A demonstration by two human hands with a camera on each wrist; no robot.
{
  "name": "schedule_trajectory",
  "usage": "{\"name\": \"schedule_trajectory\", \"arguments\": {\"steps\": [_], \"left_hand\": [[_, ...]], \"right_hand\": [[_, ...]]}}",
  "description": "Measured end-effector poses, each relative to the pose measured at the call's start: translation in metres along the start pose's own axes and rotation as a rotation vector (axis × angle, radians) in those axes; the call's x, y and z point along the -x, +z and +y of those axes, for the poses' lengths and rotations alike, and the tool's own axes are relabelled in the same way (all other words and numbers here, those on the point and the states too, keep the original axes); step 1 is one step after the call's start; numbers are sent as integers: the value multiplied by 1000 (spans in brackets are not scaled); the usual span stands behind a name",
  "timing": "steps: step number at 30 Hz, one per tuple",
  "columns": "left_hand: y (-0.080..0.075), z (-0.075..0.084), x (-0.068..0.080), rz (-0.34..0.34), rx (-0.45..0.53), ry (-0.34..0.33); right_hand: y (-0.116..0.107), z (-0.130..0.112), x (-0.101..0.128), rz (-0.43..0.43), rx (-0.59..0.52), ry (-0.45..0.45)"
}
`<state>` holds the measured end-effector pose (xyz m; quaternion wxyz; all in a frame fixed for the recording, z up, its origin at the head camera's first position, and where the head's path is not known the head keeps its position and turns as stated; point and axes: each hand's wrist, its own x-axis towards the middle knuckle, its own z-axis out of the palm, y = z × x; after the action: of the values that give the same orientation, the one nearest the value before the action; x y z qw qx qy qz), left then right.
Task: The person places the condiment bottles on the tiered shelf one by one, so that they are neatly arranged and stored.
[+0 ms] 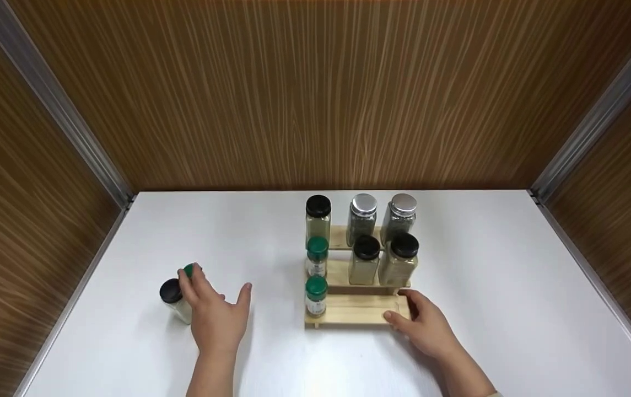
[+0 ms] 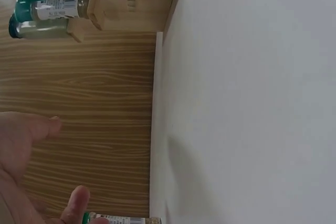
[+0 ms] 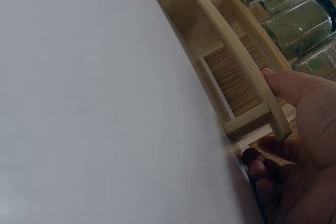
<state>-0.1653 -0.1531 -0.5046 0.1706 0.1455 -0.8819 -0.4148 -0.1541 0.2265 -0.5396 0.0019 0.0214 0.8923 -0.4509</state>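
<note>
My left hand [image 1: 217, 320] is at the left with thumb spread wide and fingers extended over a small green-capped spice jar [image 1: 189, 270], mostly hidden behind them. Whether the fingertips touch it I cannot tell. Beside that hand stands a black-capped jar [image 1: 172, 292], partly covered. At the centre right, my right hand [image 1: 428, 328] grips the right end of the lowest step of a wooden spice rack [image 1: 356, 309]. In the right wrist view its thumb [image 3: 286, 83] lies on the rack's front board, with the other fingers curled below and behind the board's end.
On the rack's top step stand a black-capped jar [image 1: 318, 220] and two silver-capped jars. The middle step bears a green-capped jar [image 1: 317, 258] and two black-capped ones; the lowest has a green-capped jar [image 1: 316, 298] at its left. Wood-grain panels [image 1: 293, 94] enclose the white table [image 1: 271, 358].
</note>
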Motion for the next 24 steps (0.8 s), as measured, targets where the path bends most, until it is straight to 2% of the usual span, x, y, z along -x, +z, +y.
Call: {"name": "schedule_trajectory", "arguments": {"steps": [5, 9, 17, 24], "left_hand": [[-3, 1, -4, -68, -73, -35], [-6, 0, -7, -110, -133, -22], [-5, -5, -10, -34, -230, 48], [-4, -7, -11, 36, -258, 92]], "right_hand": [[0, 1, 0, 5, 12, -1], [1, 0, 0, -8, 13, 12], [1, 1, 0, 4, 9, -2], [1, 1, 0, 6, -6, -1]]}}
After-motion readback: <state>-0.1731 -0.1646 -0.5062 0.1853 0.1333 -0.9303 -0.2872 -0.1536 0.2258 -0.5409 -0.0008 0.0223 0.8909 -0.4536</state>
